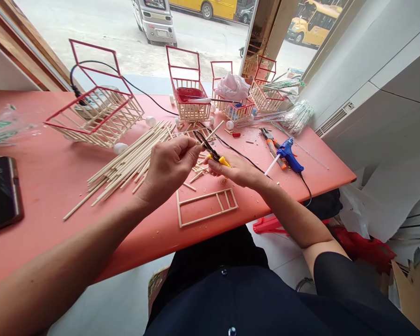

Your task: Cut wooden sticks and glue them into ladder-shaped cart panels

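Observation:
My left hand (173,163) is closed in a pinch on a thin wooden stick (216,129), which slants up to the right past its fingertips. Around yellow-handled pliers (213,151), possibly cutters, my right hand (236,170) is wrapped, and their dark jaws meet the stick close to my left fingertips. Below both hands a small rectangular stick frame (207,207) with short crossbars lies flat near the table's front edge. Short cut pieces (196,177) are scattered beneath the hands. To the left rests a pile of long wooden sticks (126,163).
Several stick-built carts with red edges, such as one cart (98,116), stand along the back of the pink table (154,238). A blue glue gun (290,155) and orange-handled pliers (273,147) lie at right. A phone (3,193) is far left; a black cable (245,158) crosses the table.

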`<state>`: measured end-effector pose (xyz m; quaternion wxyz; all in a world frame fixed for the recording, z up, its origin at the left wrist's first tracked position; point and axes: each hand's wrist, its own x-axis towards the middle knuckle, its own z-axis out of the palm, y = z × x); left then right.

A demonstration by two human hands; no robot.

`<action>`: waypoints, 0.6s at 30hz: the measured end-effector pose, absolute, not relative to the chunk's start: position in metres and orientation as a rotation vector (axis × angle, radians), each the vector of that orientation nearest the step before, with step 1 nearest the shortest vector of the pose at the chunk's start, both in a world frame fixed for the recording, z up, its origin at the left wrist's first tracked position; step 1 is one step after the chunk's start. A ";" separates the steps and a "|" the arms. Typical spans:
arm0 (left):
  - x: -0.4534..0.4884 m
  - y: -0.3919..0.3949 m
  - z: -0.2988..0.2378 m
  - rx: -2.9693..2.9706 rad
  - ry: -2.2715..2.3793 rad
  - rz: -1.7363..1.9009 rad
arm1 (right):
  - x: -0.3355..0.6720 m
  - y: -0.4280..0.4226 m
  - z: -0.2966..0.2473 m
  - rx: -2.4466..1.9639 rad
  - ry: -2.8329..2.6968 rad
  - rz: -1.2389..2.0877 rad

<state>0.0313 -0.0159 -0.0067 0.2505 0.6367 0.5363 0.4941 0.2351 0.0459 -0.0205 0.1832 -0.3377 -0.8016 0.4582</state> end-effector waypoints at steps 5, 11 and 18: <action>0.031 -0.013 -0.002 1.495 1.235 1.326 | 0.235 0.047 -0.018 -0.909 -2.327 1.171; 0.030 -0.010 -0.001 1.340 1.109 1.307 | 0.234 0.045 -0.015 -0.897 -2.362 1.093; 0.030 -0.007 -0.003 1.255 1.017 1.291 | 0.234 0.043 -0.015 -0.893 -2.348 1.071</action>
